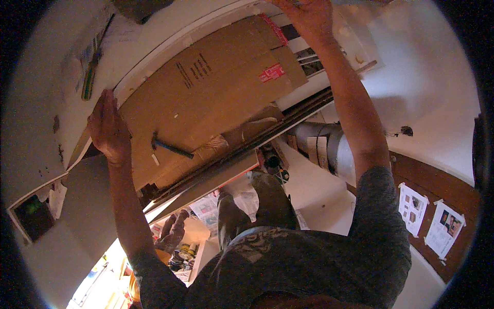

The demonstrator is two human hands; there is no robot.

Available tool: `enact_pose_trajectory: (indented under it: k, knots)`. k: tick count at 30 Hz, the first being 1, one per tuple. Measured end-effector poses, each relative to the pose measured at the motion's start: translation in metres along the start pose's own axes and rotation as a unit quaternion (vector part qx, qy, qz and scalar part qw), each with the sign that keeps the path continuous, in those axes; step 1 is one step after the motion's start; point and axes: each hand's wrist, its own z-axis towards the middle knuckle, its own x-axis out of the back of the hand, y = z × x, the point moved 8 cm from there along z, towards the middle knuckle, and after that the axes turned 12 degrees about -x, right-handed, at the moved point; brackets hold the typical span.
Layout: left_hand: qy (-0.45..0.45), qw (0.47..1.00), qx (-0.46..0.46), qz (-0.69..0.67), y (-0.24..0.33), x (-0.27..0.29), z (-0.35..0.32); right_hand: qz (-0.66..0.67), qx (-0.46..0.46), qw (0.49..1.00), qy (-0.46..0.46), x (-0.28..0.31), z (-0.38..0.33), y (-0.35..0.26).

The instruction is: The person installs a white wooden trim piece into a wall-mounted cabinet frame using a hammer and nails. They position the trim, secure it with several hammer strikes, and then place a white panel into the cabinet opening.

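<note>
My left hand (109,129) is raised at the left, its fingers pressed together on the edge of a long white trim strip (154,51). This strip curves along the far side of a brown cardboard sheet (216,77). At the top, my right hand (311,23) reaches to the far end of the strip; the picture's edge cuts off its fingertips, so its grip is hidden. A hammer (174,148) with a blue handle lies on the cardboard. Beyond my left hand, a screwdriver (89,80) with a green and yellow handle rests against the white surface.
A grey duct pipe (337,149) runs beside my right arm. Taped printed sheets (413,208) hang on a brown board (429,180). Below left, a wooden box (203,252) holds tools and rolls. Newspapers (206,208) lie near my legs. A square opening (33,219) shows in the left wall.
</note>
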Motion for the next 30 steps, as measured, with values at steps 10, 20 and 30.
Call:
enact_pose_trajectory:
  k: [10, 20, 30]
  knots:
    - [-0.014, 1.0, 0.01, 0.01, 0.002, 0.0, 0.002, -0.069, -0.032, 0.997, 0.023, -0.012, 0.004, -0.005]
    - [0.0, 1.0, 0.006, -0.018, -0.002, -0.002, 0.001, -0.005, 0.01, 0.999, -0.034, -0.034, -0.003, -0.024]
    - [-0.003, 1.0, 0.017, -0.014, -0.004, -0.002, -0.002, 0.014, 0.053, 0.999, 0.0, -0.042, 0.0, -0.03]
